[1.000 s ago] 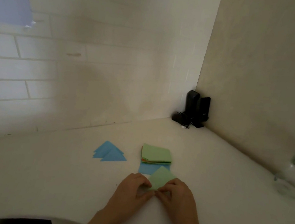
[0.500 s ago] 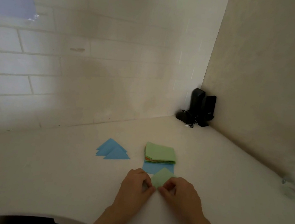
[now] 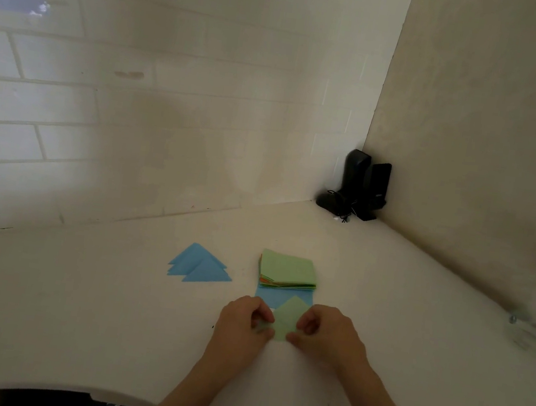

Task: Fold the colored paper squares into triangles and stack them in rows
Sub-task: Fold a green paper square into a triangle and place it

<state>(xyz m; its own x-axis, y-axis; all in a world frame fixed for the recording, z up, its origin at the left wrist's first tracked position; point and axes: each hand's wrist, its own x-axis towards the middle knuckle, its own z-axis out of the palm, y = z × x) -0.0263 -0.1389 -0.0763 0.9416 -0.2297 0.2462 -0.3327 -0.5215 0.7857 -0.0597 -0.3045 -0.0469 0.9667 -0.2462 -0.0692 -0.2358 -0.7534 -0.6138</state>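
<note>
Head view: both hands pinch 1 green paper square [image 3: 288,321] on the white table [image 3: 105,317]. Left hand [image 3: 242,328] curls thumb and fingers on its left corner; right hand [image 3: 326,338] does likewise on its right. Just behind lie a blue sheet [image 3: 265,297], the paper stack [image 3: 288,269], and blue triangles [image 3: 197,265] to the left.

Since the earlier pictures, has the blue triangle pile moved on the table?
No. The triangle pile keeps its place left of the paper stack; only the camera shifted.
</note>
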